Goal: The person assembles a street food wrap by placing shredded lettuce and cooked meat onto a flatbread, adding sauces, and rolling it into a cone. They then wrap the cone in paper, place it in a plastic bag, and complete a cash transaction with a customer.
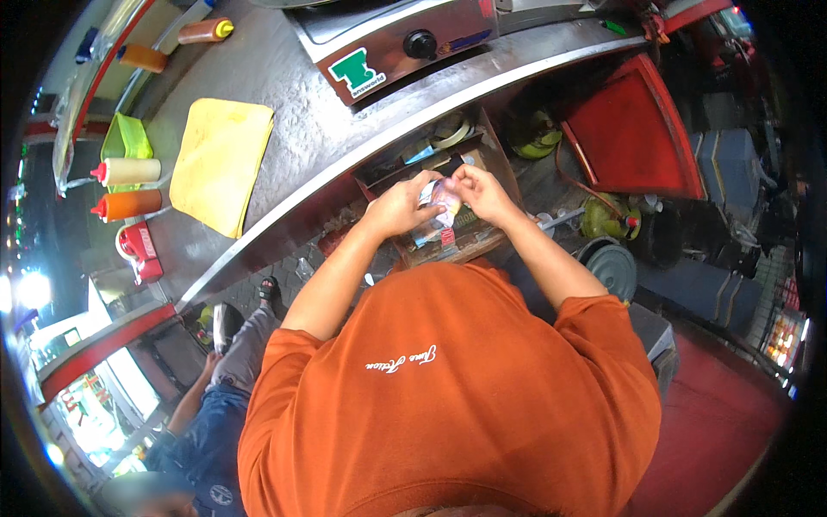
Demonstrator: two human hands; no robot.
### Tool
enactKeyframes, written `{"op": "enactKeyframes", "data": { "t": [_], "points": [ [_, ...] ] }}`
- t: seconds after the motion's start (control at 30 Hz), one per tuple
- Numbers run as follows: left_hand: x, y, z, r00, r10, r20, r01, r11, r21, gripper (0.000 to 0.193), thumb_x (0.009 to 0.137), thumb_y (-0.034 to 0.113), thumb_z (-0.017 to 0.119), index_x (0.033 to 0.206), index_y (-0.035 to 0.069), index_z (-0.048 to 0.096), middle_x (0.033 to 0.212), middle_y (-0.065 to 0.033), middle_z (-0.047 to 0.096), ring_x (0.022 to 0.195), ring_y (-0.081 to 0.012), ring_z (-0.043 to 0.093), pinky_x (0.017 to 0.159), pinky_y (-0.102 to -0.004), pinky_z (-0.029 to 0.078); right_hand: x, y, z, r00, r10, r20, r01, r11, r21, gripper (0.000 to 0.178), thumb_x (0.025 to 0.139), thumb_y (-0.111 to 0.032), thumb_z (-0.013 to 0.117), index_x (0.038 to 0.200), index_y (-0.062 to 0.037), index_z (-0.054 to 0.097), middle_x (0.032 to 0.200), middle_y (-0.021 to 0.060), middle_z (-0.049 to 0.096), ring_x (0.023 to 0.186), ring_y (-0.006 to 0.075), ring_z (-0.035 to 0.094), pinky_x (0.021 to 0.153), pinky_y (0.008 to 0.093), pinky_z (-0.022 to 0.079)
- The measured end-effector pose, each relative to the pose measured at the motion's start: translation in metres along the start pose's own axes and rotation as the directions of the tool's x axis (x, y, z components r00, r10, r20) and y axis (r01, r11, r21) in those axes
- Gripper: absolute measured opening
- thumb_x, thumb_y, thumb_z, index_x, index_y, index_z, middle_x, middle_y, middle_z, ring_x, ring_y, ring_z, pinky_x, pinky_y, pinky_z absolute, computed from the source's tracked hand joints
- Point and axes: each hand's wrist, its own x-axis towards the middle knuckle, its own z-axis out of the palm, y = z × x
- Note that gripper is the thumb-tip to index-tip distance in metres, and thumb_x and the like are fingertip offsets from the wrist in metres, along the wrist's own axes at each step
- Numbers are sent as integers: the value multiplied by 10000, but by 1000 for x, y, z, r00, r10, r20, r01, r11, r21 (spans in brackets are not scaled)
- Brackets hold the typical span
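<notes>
Both my hands are over an open wooden drawer (pixel 508 164) below the counter's front edge. Between them is a small bunch of purple, pink and white papers (pixel 444 200) that look like banknotes. My left hand (pixel 403 205) is closed on them, with the thumb across the front. At their right edge, my right hand (pixel 484 195) pinches with thumb and fingertips. Inside the drawer lie a roll of tape (pixel 452 133), a light-blue slip (pixel 419 154) and other loose papers, partly covered by my hands.
Left on the metal counter (pixel 297 112) lie a yellow cloth (pixel 222 164), sauce bottles (pixel 129 204) and a red tape dispenser (pixel 142 252). A stove (pixel 405 47) stands at the back. Green gas cylinders (pixel 607 217) sit right, below a red panel (pixel 637 133). Another person (pixel 215 414) is at lower left.
</notes>
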Motion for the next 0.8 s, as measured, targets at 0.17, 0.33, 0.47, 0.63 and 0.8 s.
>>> {"op": "enactKeyframes", "data": {
  "t": [0.17, 0.33, 0.47, 0.63, 0.8],
  "points": [
    [2, -3, 11, 978, -20, -209, 41, 994, 98, 465, 838, 298, 742, 1224, 98, 575, 967, -221, 699, 915, -395, 685, 765, -458, 541, 53, 35, -12, 903, -294, -314, -110, 549, -829, 142, 919, -93, 609, 1028, -4, 628, 999, 221, 653, 883, 365, 675, 752, 472, 548],
    [7, -13, 18, 942, -48, -334, 86, 991, 100, 430, 841, 85, 667, 1256, 100, 559, 1050, -250, 679, 981, -424, 656, 812, -496, 540, 70, 54, -10, 938, -213, -273, -136, 500, -855, 162, 876, -73, 604, 1027, -15, 620, 1069, 231, 624, 986, 426, 642, 825, 514, 534],
    [9, -24, 19, 916, 74, -395, -117, 989, -87, 512, 845, -58, 522, 1339, 67, 474, 1168, -277, 631, 1064, -438, 625, 899, -486, 514, 65, 58, -14, 975, -85, -205, -98, 666, -740, 90, 851, -104, 656, 914, -41, 643, 927, 194, 670, 880, 373, 669, 756, 457, 526],
    [11, -29, 18, 862, 177, -476, -226, 973, -47, 399, 961, 145, 606, 1323, 38, 476, 1112, -221, 664, 1056, -378, 657, 885, -429, 517, 54, 40, -23, 995, 93, 33, -43, 708, -705, 84, 840, -101, 671, 896, -38, 666, 863, 180, 696, 811, 347, 672, 715, 418, 511],
    [7, -20, 20, 933, 154, -325, -136, 988, 78, 548, 929, 321, 671, 1351, 38, 465, 1180, -243, 629, 1098, -407, 621, 904, -433, 504, 20, -4, -11, 949, 27, 314, 209, 691, -692, 107, 950, -42, 537, 1045, -11, 574, 958, 192, 684, 862, 302, 687, 768, 394, 523]
  ]
}}
